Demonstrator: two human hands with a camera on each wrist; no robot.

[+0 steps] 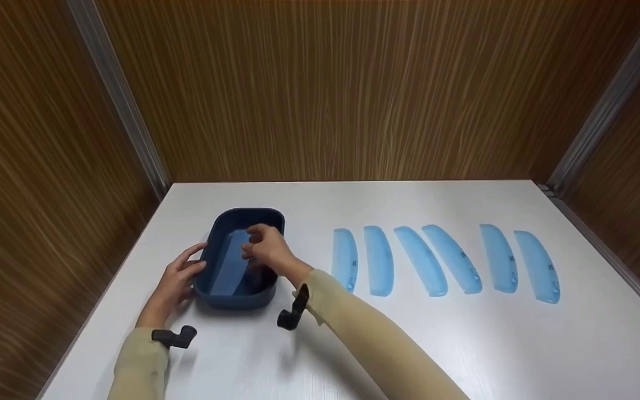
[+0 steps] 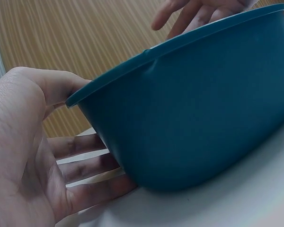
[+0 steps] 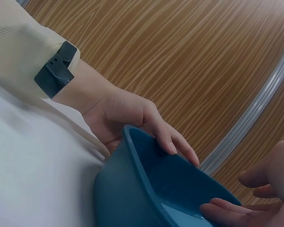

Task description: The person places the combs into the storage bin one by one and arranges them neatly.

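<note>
A person's left hand (image 1: 178, 275) grips the blue plastic tub (image 1: 235, 303) at its left side, the thumb at the rim and the other fingers (image 2: 87, 167) laid against the outer wall. The right hand (image 1: 269, 248) reaches over the tub's right side and down into it, its fingers loosely bent, parted and holding nothing. One curved light-blue strip (image 1: 230, 266) lies lengthwise inside the tub, just beside those fingers; whether they touch it cannot be told. Six similar light-blue strips (image 1: 378, 261) lie in a row on the white surface (image 1: 498, 344), to the right of the tub, and a wood-grain panel (image 1: 325, 100) stands behind it.

The right sleeve (image 1: 375, 319) slants across just in front of the row's end nearest the tub, so a low sweep of that forearm could nudge the closest strip askew. If the left hand's hold slackened, a knock from inside could slide the tub or turn it. The strip within looks thin and smooth, so fingertips would probably slip on it if they caught only its edge.
</note>
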